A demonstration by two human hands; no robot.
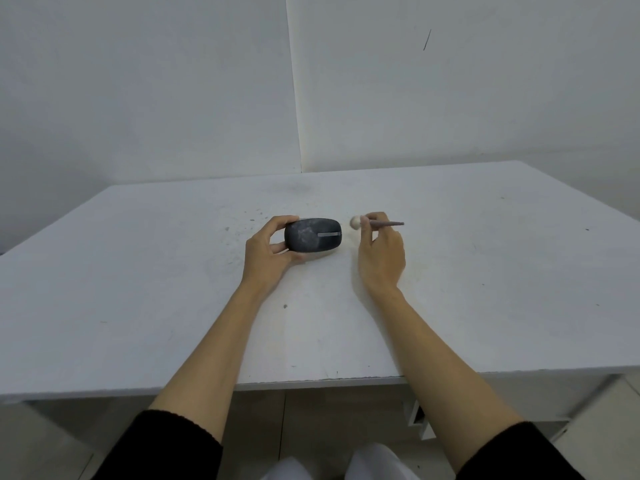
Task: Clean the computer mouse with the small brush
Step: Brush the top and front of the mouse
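Observation:
A dark computer mouse (313,235), dusted with pale powder, lies sideways on the white table (485,289) with its scroll wheel pointing right. My left hand (266,251) grips its left end, thumb underneath and fingers over the top. My right hand (381,254) pinches a small brush (377,223) between thumb and fingers. The brush has a thin dark handle pointing right and a round whitish tuft just right of the mouse, a small gap away from it.
Faint dust specks and smudges mark the table around the mouse. The table's front edge runs below my forearms, and a white wall with a vertical seam stands behind. A white bracket (420,424) shows under the front right.

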